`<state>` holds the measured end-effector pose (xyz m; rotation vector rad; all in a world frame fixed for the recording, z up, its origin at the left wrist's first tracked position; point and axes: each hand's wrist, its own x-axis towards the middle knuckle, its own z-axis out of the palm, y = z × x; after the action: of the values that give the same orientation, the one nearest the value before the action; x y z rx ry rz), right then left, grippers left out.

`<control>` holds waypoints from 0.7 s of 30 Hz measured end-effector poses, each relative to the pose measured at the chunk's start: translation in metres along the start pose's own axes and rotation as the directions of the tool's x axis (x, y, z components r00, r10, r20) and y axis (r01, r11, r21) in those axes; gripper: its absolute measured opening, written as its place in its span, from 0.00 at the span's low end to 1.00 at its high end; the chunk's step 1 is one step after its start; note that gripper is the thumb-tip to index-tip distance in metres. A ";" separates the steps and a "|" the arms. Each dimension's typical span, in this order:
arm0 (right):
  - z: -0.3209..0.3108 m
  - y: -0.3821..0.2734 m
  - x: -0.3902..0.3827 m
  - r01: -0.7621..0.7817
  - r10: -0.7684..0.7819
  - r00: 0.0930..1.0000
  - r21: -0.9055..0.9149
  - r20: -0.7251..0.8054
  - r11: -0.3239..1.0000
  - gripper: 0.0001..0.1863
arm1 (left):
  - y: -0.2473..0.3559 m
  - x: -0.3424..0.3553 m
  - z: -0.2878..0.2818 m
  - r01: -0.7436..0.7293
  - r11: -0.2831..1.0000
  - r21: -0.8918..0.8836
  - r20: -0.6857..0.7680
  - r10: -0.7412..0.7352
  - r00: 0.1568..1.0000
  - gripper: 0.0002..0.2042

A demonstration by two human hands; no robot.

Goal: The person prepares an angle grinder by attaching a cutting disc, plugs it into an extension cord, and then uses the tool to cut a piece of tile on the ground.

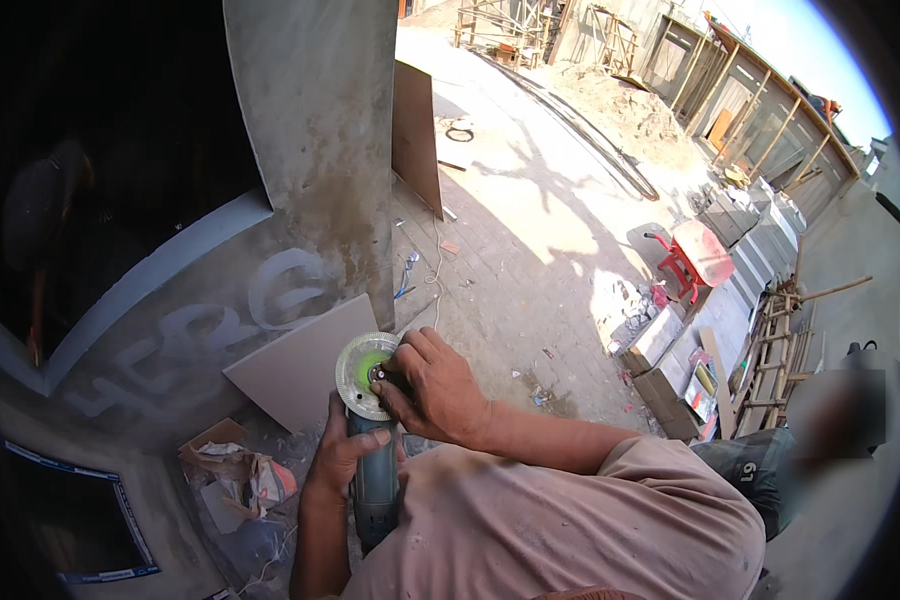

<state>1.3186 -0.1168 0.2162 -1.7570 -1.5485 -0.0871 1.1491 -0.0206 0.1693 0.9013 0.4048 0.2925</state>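
Note:
An angle grinder (pixel 375 487) with a dark teal body is held upright against my front. My left hand (pixel 338 455) is wrapped round its body just below the head, thumb across the front. On the head sits a round cutting disc (pixel 351 397) with a pale rim and a bright green centre, facing up toward me. My right hand (pixel 437 388) reaches over the disc's right side. Its thumb and forefinger are pinched at the dark lock nut (pixel 377 373) in the middle, partly covering it. The grinder's lower end is partly hidden by my shirt.
A pale board (pixel 305 362) leans on the wall behind the grinder, above torn sacks (pixel 245 470). A brown board (pixel 416 140) stands by the pillar (pixel 315 130). At right are a red wheelbarrow (pixel 698 255), stacked blocks (pixel 670 385), a bamboo ladder (pixel 770 365) and another person (pixel 760 475).

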 end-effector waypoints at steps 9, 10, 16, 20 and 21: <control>0.001 0.011 0.000 0.047 -0.048 0.999 -0.048 -0.012 0.998 0.14 | -0.005 0.008 -0.007 -0.060 0.998 0.020 0.035 0.059 0.998 0.41; 0.002 0.011 0.000 0.042 -0.043 0.998 -0.037 -0.042 0.998 0.14 | -0.004 0.008 -0.007 -0.053 0.997 0.049 0.024 0.052 0.998 0.41; -0.005 0.015 0.007 0.059 -0.049 0.993 -0.089 0.109 0.994 0.25 | 0.000 0.011 -0.014 0.072 0.997 -0.002 0.031 -0.072 0.997 0.40; -0.021 0.024 0.018 0.394 -0.375 0.893 -0.028 0.250 0.919 0.40 | -0.003 0.019 -0.017 0.020 0.997 -0.073 0.143 -0.009 0.990 0.45; -0.023 0.027 0.022 0.471 -0.446 0.849 -0.024 0.284 0.882 0.39 | -0.003 0.018 -0.018 0.061 0.993 -0.098 0.133 -0.048 0.990 0.45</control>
<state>1.3574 -0.1111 0.2308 -1.4721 -2.1816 -0.1620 1.1571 -0.0021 0.1528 0.8034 0.2908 0.2005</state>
